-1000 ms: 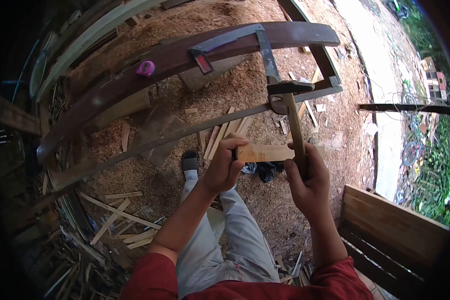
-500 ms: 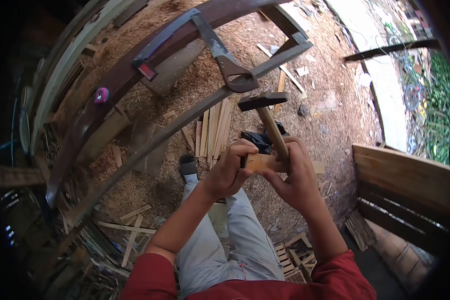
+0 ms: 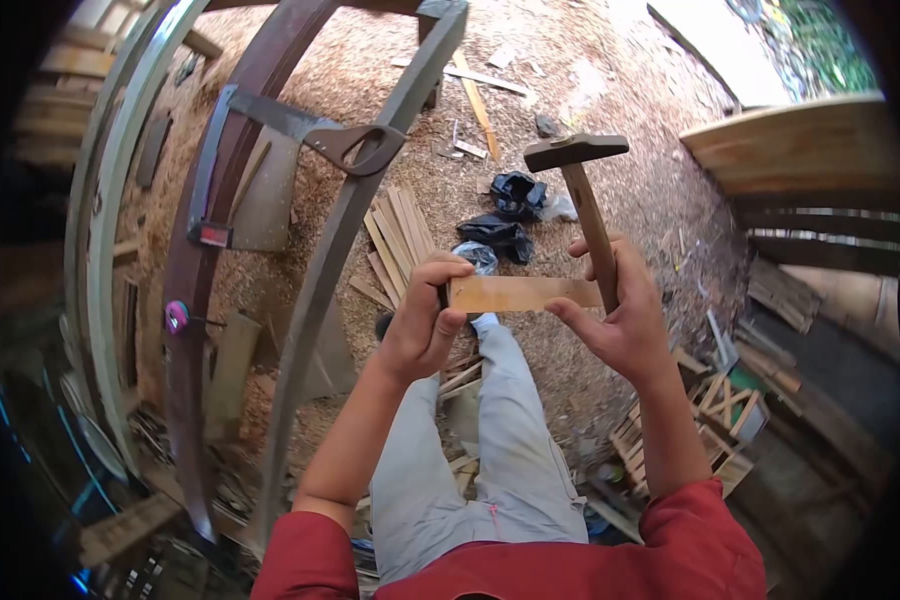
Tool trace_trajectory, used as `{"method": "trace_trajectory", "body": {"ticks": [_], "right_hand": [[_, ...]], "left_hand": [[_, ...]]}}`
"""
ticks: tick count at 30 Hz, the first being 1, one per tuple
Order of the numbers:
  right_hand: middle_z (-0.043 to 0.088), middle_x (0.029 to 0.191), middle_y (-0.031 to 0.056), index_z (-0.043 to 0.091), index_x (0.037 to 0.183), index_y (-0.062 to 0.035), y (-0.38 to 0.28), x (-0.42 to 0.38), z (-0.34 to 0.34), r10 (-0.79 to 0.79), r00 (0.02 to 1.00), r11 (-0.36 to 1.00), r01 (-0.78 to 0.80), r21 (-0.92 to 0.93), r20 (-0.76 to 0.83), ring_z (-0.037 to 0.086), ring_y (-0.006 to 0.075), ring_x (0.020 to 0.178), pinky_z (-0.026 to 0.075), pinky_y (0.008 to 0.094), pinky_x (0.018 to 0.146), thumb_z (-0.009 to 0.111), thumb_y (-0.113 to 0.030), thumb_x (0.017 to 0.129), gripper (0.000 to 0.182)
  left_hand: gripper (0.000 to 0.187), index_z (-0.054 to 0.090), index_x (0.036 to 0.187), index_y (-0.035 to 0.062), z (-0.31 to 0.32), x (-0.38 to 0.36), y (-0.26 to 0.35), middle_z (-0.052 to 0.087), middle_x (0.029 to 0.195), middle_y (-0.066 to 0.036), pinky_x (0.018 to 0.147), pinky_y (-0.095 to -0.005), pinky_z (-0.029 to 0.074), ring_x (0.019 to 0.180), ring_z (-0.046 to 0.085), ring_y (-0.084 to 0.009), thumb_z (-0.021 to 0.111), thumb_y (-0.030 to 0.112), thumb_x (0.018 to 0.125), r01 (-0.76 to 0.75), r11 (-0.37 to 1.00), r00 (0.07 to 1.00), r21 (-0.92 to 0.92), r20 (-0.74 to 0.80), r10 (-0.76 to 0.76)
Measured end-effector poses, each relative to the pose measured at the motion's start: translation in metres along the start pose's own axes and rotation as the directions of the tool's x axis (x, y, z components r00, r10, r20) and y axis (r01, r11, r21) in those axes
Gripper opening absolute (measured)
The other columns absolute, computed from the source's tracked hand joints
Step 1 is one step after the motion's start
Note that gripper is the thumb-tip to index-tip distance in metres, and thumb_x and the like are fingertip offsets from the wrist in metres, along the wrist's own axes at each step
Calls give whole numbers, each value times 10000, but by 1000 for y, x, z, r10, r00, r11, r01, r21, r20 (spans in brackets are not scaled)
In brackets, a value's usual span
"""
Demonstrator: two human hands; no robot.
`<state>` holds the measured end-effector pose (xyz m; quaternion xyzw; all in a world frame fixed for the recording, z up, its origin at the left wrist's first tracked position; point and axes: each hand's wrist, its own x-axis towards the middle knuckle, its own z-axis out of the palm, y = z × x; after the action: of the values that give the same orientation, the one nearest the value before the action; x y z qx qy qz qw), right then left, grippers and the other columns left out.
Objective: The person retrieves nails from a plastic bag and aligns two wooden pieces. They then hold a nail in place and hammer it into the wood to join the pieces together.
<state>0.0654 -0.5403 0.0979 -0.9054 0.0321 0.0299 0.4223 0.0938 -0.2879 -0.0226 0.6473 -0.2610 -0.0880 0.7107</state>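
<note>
A short, flat piece of pale wood (image 3: 525, 293) is held level in front of my body. My left hand (image 3: 420, 322) is closed around its left end, where a narrow dark edge shows beside the fingers. The fingers of my right hand (image 3: 627, 322) wrap the wooden handle of a hammer (image 3: 592, 215), whose dark head points up and away from me. The right thumb rests against the lower edge of the wood near its right end. A small mark shows on the wood's face close to the left fingers.
On the left, a hand saw (image 3: 355, 150) lies across a maroon beam (image 3: 185, 390) and a grey rail (image 3: 320, 290). A pink tape measure (image 3: 176, 317) sits on the beam. Wood strips (image 3: 400, 232), black plastic bags (image 3: 517, 195) and shavings cover the ground. Boards (image 3: 790, 150) stand right.
The whole view has swung, so the beam and saw sit further left and steeper. Hammer and right hand are further right of the left hand, exposing more of the wood.
</note>
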Motion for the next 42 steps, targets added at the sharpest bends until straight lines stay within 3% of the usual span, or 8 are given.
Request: {"method": "trace_trajectory", "body": {"ticks": [1, 8, 19, 22, 29, 34, 39, 42], "right_hand": [[591, 1022, 75, 605, 1199, -33, -2, -12, -5, 45, 999, 999, -45, -13, -12, 594, 193, 845, 506, 336, 757, 932, -251, 783, 572], [617, 1007, 55, 619, 1202, -46, 23, -101, 5, 222, 967, 963, -199, 183, -121, 622, 190, 846, 526, 334, 754, 949, -316, 764, 611], [629, 1004, 63, 608, 1159, -66, 92, -237, -26, 530, 770, 839, -416, 351, -355, 639, 204, 894, 531, 336, 811, 916, -130, 789, 485], [640, 1017, 58, 610, 1154, -74, 123, -266, -47, 588, 712, 802, -455, 386, -382, 641, 195, 912, 534, 342, 823, 918, -135, 792, 478], [627, 1015, 65, 610, 1143, -72, 240, -296, -92, 628, 618, 775, -435, 459, -473, 647, 229, 932, 536, 375, 839, 937, -158, 765, 507], [622, 1014, 59, 604, 1124, -58, 313, -305, -132, 623, 636, 780, -458, 427, -455, 646, 213, 946, 533, 366, 861, 932, -125, 767, 489], [657, 1061, 64, 589, 1116, -53, 369, -304, -161, 682, 586, 721, -438, 536, -437, 663, 200, 1016, 533, 353, 897, 911, -79, 784, 463], [680, 1106, 82, 564, 1088, -51, 409, -306, -179, 689, 583, 715, -449, 536, -431, 674, 204, 1064, 532, 345, 921, 892, -55, 803, 434]], "left_hand": [[521, 451, 1333, -3, 3, 6, 12, 539, 1213, -180, 989, -380, 444, 1081, 550, -231, 482, 464, 1103, -6, 999, 1000, 45, -14, 6], [470, 435, 1386, -8, 34, -2, 11, 520, 1292, -173, 1059, -373, 405, 1157, 522, -234, 498, 369, 1111, 83, 993, 956, -89, 287, -54], [387, 440, 1339, -13, 196, -12, -20, 533, 1254, -195, 1037, -425, 416, 1136, 535, -307, 505, 280, 1094, 210, 966, 751, -149, 657, -62], [507, 423, 1356, 1, 251, -5, -26, 538, 1209, -167, 992, -386, 422, 1074, 533, -239, 485, 433, 1099, 217, 963, 714, -157, 698, -47], [518, 418, 1338, -5, 371, 22, -81, 532, 1209, -171, 1009, -391, 412, 1073, 532, -244, 482, 448, 1097, 256, 959, 669, -125, 738, -83], [523, 417, 1326, -13, 449, 36, -129, 535, 1202, -177, 997, -411, 415, 1061, 533, -244, 482, 452, 1096, 224, 963, 663, -151, 748, -37], [476, 421, 1326, -10, 505, 52, -160, 532, 1216, -185, 1014, -427, 412, 1088, 539, -276, 502, 399, 1095, 185, 977, 630, -110, 776, -32], [386, 465, 1300, -15, 543, 64, -171, 571, 1228, -227, 1027, -478, 448, 1107, 580, -392, 593, 238, 1038, 117, 989, 658, -88, 753, -11]]}}
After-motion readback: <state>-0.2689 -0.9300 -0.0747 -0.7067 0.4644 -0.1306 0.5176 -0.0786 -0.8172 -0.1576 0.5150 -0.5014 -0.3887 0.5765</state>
